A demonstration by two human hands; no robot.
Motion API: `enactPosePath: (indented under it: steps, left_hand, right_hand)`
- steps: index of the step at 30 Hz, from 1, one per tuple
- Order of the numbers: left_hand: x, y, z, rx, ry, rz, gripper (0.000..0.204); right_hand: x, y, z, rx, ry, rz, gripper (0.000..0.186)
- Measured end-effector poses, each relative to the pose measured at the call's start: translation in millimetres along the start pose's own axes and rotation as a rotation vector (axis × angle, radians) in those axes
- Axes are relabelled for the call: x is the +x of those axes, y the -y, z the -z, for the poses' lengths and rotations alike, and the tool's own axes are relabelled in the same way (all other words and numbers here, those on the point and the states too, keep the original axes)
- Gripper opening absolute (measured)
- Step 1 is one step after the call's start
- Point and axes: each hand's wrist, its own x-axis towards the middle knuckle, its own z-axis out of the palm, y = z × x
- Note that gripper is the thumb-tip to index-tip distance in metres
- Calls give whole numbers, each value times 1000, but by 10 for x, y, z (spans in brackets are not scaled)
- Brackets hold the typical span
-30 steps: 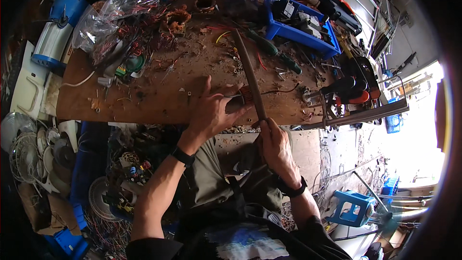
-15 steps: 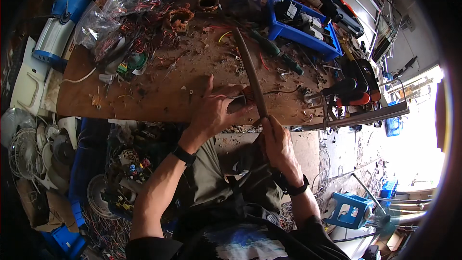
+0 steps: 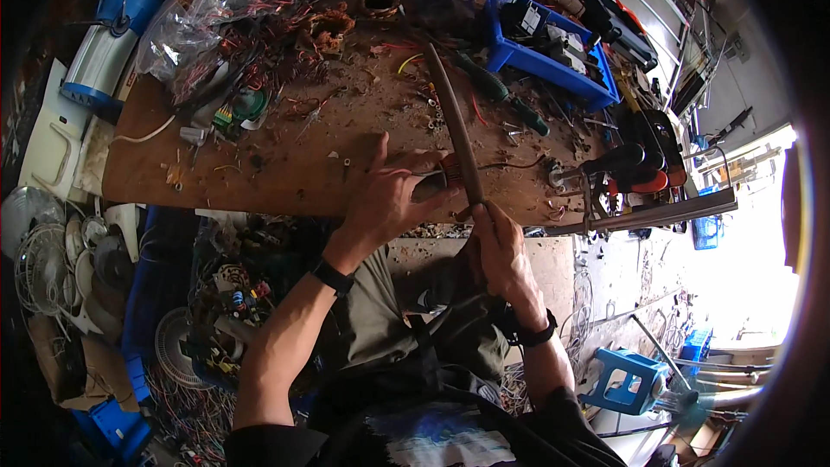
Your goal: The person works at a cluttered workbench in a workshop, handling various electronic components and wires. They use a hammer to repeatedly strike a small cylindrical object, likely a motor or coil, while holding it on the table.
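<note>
My left hand (image 3: 380,199) grips a small metal part with a reddish copper-wire coil (image 3: 453,173) just above the table's near edge. One finger points up and away from it. My right hand (image 3: 500,251) is closed round the lower end of a long, narrow brown bar (image 3: 451,112), which slants up and away over the table. The bar's middle lies against or just in front of the coil; whether they touch I cannot tell. A thin dark wire (image 3: 514,165) runs right from beside the coil across the tabletop.
Scraps and wire bits litter the brown table (image 3: 285,173). Toward the back lie a clear plastic bag (image 3: 173,43), a blue crate (image 3: 553,65) and green-handled tools (image 3: 484,82). Pliers-like tools (image 3: 618,164) and a metal bar (image 3: 666,209) sit at the right edge. A blue stool (image 3: 627,380) stands lower right.
</note>
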Motion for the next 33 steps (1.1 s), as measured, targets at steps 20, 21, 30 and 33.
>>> enactPosePath:
  steps: [20, 21, 30, 33]
  left_hand:
    - [-32, 16, -80, 90, -42, -59, 51]
    - [-37, 16, -81, 112, -39, -64, 51]
    - [7, 34, -59, 75, 22, -82, 50]
    - [-59, 80, -114, 85, -51, -147, 49]
  right_hand:
    - [-229, -323, -177, -498, -194, 377, 18]
    - [-318, -385, -185, -490, -198, 381, 19]
    - [-847, -650, -162, -470, -212, 356, 20]
    - [-411, -438, -179, -374, -125, 319, 19]
